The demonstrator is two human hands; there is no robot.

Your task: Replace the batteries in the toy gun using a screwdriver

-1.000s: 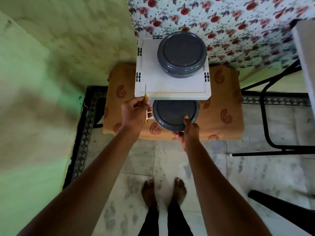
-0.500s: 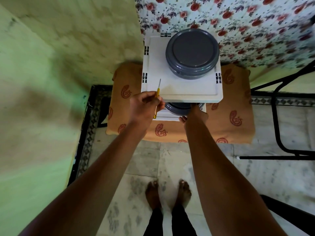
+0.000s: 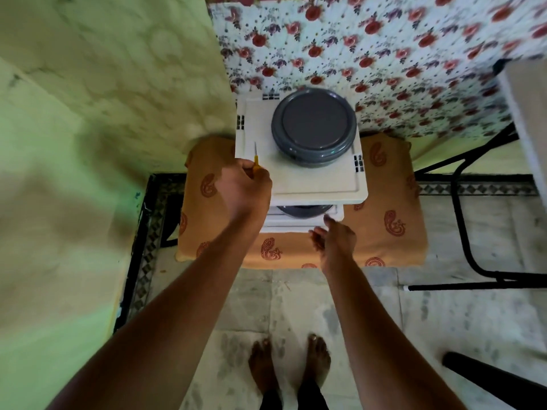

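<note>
A person's left hand (image 3: 247,187) is gripping a yellow-handled screwdriver (image 3: 255,156) over the top of a white plastic shelf unit (image 3: 319,184); the right hand (image 3: 334,241) is hovering open and empty beside its lower tier.

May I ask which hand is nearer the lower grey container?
Right. The right hand is just in front of the lower grey container; the left hand, holding the screwdriver, is up-left by the top shelf.

Yellow-handled screwdriver (image 3: 256,158), grey container (image 3: 313,125), white rack (image 3: 310,180), orange cloth (image 3: 384,199) (red paisley motifs), white curtain (image 3: 384,54) with red flowers.
</note>
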